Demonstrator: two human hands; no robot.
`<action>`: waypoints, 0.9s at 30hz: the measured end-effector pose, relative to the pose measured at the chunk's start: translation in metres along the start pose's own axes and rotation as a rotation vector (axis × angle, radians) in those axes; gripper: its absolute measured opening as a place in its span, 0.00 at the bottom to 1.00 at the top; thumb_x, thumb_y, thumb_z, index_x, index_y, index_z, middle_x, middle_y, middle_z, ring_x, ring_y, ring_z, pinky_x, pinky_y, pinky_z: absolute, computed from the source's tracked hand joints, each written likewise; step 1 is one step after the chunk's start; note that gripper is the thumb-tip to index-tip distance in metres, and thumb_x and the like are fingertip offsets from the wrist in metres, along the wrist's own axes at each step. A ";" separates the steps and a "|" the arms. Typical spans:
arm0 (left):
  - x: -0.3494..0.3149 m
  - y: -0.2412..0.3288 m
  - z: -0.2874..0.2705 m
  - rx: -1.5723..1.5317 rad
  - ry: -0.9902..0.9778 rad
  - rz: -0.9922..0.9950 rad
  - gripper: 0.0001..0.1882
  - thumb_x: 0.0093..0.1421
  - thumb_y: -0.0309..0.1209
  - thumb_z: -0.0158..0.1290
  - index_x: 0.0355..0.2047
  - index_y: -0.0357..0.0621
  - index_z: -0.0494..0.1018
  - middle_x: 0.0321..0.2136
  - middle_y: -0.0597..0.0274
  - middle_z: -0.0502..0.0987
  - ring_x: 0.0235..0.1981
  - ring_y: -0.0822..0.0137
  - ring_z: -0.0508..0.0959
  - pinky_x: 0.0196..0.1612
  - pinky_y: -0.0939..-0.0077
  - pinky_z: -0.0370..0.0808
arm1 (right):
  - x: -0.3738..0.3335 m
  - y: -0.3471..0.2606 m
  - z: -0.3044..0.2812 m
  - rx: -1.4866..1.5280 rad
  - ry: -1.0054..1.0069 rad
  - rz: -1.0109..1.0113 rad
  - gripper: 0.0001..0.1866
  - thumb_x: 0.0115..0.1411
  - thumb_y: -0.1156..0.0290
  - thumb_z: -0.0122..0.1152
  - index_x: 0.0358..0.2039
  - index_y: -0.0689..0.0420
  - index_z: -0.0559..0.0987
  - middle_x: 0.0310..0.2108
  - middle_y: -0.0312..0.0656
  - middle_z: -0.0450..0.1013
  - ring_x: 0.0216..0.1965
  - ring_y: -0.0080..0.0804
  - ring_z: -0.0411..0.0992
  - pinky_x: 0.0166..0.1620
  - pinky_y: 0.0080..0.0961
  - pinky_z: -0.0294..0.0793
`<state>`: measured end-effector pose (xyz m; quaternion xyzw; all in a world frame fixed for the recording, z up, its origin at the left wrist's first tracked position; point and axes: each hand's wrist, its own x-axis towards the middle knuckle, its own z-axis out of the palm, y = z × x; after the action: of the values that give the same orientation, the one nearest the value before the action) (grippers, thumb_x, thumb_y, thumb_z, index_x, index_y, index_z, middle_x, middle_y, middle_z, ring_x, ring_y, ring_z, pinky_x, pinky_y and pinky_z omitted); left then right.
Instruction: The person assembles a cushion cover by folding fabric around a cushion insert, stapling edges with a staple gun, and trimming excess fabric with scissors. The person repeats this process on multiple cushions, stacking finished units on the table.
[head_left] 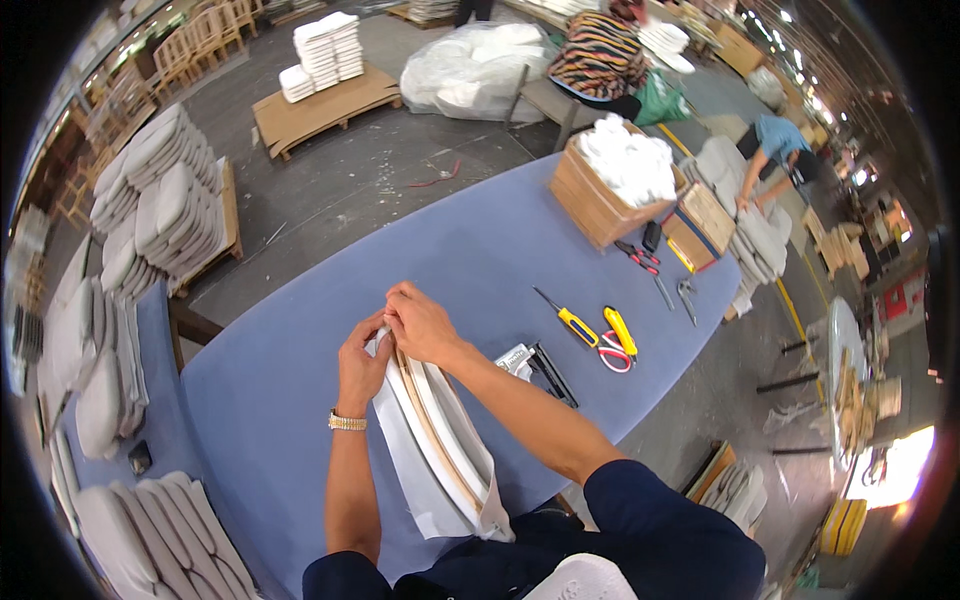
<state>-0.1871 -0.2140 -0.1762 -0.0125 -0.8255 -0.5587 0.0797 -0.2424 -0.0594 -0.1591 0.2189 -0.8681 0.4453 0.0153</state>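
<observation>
A long curved padded panel (437, 425) stands on its edge in front of me, with a bare wood strip between white padding. Pale fabric (405, 470) hangs loose along its sides, and its near end reaches my body. My left hand (362, 365) is closed on the cloth at the panel's far end. Right beside it my right hand (420, 322) pinches the same cloth, fingers bent together. A staple gun (552, 376) lies to the right of the panel, under my right forearm's far side.
On the blue-covered table (300, 300) lie a yellow screwdriver (577, 326), a yellow cutter (620, 330), scissors (614, 358) and red-handled pliers (637, 256). A carton (600, 200) of white stuffing stands at the far right. Grey cushions (165, 200) are stacked left. A co-worker (778, 145) bends over cushions.
</observation>
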 end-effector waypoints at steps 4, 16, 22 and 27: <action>-0.002 -0.004 -0.005 0.040 0.063 0.004 0.17 0.61 0.22 0.60 0.51 0.39 0.80 0.52 0.54 0.82 0.50 0.59 0.82 0.55 0.68 0.77 | -0.005 -0.006 0.005 0.073 0.029 -0.022 0.10 0.59 0.72 0.66 0.40 0.58 0.78 0.45 0.45 0.77 0.43 0.45 0.78 0.46 0.37 0.77; -0.017 -0.010 -0.032 -0.107 0.075 0.055 0.17 0.62 0.24 0.59 0.52 0.41 0.81 0.55 0.51 0.80 0.57 0.56 0.80 0.60 0.66 0.74 | 0.004 0.012 0.008 0.229 -0.316 0.208 0.17 0.65 0.57 0.67 0.37 0.60 0.78 0.26 0.43 0.77 0.31 0.30 0.77 0.36 0.32 0.75; -0.012 -0.007 -0.034 -0.108 0.042 0.041 0.21 0.61 0.22 0.57 0.55 0.42 0.79 0.57 0.53 0.79 0.56 0.56 0.80 0.60 0.65 0.74 | 0.002 0.009 0.007 0.450 -0.309 0.339 0.19 0.74 0.60 0.54 0.29 0.60 0.74 0.20 0.29 0.62 0.26 0.18 0.58 0.28 0.26 0.61; -0.003 -0.005 -0.038 0.128 -0.035 0.049 0.17 0.62 0.23 0.59 0.51 0.43 0.82 0.55 0.56 0.80 0.50 0.56 0.83 0.52 0.65 0.80 | 0.003 0.013 0.012 0.482 -0.292 0.330 0.22 0.75 0.58 0.53 0.27 0.61 0.72 0.21 0.28 0.60 0.27 0.18 0.57 0.29 0.25 0.61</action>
<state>-0.1798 -0.2513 -0.1675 -0.0375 -0.8601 -0.5024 0.0798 -0.2481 -0.0630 -0.1752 0.1341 -0.7546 0.5982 -0.2341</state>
